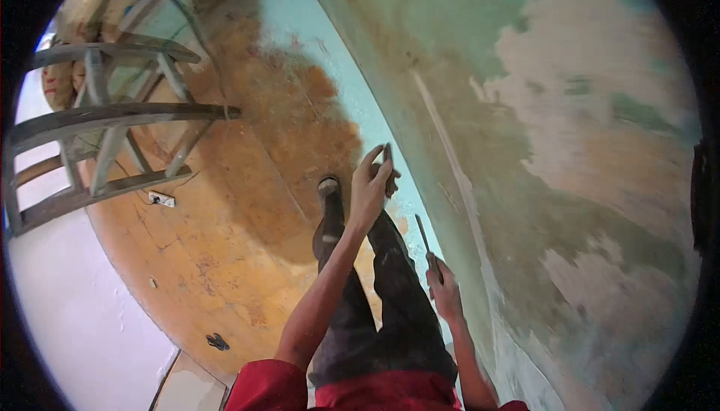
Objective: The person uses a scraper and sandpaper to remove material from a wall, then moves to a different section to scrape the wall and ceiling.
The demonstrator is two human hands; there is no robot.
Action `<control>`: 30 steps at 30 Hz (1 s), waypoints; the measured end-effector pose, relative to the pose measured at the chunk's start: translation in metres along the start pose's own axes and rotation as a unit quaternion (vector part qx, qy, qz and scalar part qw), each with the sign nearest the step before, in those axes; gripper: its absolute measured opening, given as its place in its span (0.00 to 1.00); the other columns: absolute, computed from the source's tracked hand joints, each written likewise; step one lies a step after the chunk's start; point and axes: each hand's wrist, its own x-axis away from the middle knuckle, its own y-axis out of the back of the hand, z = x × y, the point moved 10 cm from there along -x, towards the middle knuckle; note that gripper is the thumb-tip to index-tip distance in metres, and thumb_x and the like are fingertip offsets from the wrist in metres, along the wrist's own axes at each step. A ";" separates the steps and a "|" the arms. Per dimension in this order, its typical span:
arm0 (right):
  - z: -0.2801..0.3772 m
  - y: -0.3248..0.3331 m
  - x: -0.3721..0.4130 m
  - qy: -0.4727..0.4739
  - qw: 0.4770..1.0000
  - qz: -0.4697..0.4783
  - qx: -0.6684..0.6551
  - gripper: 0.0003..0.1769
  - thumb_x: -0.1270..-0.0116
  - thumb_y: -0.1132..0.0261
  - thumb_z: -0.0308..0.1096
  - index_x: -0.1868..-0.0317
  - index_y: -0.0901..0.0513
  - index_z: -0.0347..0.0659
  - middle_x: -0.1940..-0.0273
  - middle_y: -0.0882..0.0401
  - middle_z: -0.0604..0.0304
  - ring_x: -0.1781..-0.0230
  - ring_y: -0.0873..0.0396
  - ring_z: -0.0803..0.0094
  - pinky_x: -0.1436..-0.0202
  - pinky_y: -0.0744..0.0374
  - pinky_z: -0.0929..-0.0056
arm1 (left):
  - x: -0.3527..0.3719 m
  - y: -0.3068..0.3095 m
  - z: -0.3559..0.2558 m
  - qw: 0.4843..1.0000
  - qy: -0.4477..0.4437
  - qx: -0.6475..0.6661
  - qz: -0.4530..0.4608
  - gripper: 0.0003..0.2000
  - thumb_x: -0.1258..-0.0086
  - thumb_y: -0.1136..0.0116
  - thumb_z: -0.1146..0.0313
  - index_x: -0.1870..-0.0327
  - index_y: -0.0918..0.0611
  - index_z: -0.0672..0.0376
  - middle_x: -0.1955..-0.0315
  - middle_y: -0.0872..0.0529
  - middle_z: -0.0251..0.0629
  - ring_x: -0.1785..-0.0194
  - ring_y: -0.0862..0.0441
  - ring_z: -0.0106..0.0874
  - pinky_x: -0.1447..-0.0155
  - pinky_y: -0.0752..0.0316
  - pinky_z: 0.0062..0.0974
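My left hand [368, 195] is raised in front of my legs, its fingers closed around a small dark tool [388, 154] whose kind I cannot make out. Lower and to the right, my right hand [445, 295] grips a trowel [424, 232]. Its thin blade shows nearly edge-on and points up, away from me. Both hands are close to the patchy green wall [480, 163], with a gap visible between the tools and its surface.
Wooden ladder-like frames [112, 115] stand on the left, with filled sacks [81, 13] behind them. A power strip [161, 199] and a small dark object [217, 342] lie on the stained orange floor [217, 238]. A cable [187, 17] hangs at upper left.
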 end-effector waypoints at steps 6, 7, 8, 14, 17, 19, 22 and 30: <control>-0.081 -0.037 -0.019 -0.047 0.997 0.011 -0.064 0.24 0.26 0.44 0.37 0.34 0.27 0.36 0.61 0.22 0.62 0.62 0.26 0.72 0.53 0.26 0.70 | -0.079 -0.037 0.020 0.996 -0.070 0.033 -0.038 0.20 0.23 0.46 0.61 0.38 0.25 0.66 0.76 0.23 0.29 0.76 0.31 0.16 0.73 0.38 0.15; -0.098 -0.046 -0.015 -0.157 0.981 0.052 -0.098 0.24 0.26 0.44 0.37 0.34 0.28 0.36 0.53 0.19 0.58 0.59 0.24 0.71 0.50 0.25 0.71 | -0.088 -0.043 0.017 0.991 -0.113 0.065 -0.042 0.20 0.23 0.47 0.61 0.38 0.25 0.66 0.77 0.24 0.28 0.76 0.32 0.16 0.73 0.38 0.15; -0.098 -0.050 -0.025 -0.048 0.995 0.020 -0.091 0.26 0.26 0.44 0.38 0.31 0.30 0.37 0.72 0.33 0.72 0.79 0.36 0.85 0.77 0.34 0.81 | -0.102 -0.050 0.023 0.991 -0.109 0.071 -0.043 0.20 0.23 0.47 0.61 0.38 0.25 0.66 0.77 0.24 0.28 0.76 0.32 0.16 0.73 0.38 0.15; -0.113 -0.066 -0.029 -0.128 0.987 0.047 -0.088 0.26 0.26 0.43 0.39 0.32 0.30 0.36 0.43 0.20 0.50 0.45 0.22 0.67 0.41 0.26 0.69 | -0.126 -0.068 -0.016 0.929 -0.316 -0.074 -0.178 0.17 0.23 0.49 0.69 0.41 0.23 0.72 0.70 0.14 0.39 0.70 0.22 0.25 0.63 0.26 0.24; -0.135 -0.065 -0.027 -0.150 0.985 0.058 -0.065 0.27 0.26 0.43 0.41 0.32 0.30 0.36 0.42 0.21 0.50 0.44 0.22 0.64 0.39 0.27 0.66 | -0.072 -0.097 0.013 0.935 -0.313 -0.076 -0.148 0.18 0.26 0.48 0.73 0.39 0.24 0.73 0.53 0.14 0.54 0.54 0.15 0.30 0.48 0.24 0.26; -0.129 -0.062 -0.033 -0.167 0.982 0.069 -0.050 0.28 0.26 0.43 0.44 0.32 0.29 0.37 0.44 0.20 0.49 0.43 0.22 0.63 0.39 0.28 0.65 | -0.061 -0.097 0.012 0.934 -0.327 -0.070 -0.129 0.18 0.26 0.49 0.74 0.38 0.25 0.72 0.51 0.15 0.55 0.48 0.17 0.27 0.45 0.26 0.24; -0.125 -0.056 -0.034 -0.223 0.969 0.086 -0.056 0.27 0.26 0.42 0.43 0.32 0.30 0.39 0.45 0.19 0.48 0.43 0.23 0.62 0.39 0.28 0.65 | -0.133 -0.079 -0.025 0.965 -0.222 -0.052 -0.128 0.17 0.31 0.51 0.79 0.42 0.23 0.74 0.46 0.21 0.33 0.53 0.17 0.23 0.49 0.25 0.21; -0.119 -0.045 -0.043 -0.201 0.976 0.069 -0.048 0.27 0.26 0.44 0.41 0.31 0.30 0.38 0.38 0.24 0.46 0.36 0.26 0.63 0.33 0.32 0.66 | -0.128 -0.077 -0.004 0.965 -0.244 -0.057 -0.081 0.22 0.36 0.51 0.83 0.39 0.23 0.67 0.61 0.16 0.61 0.64 0.14 0.31 0.58 0.24 0.29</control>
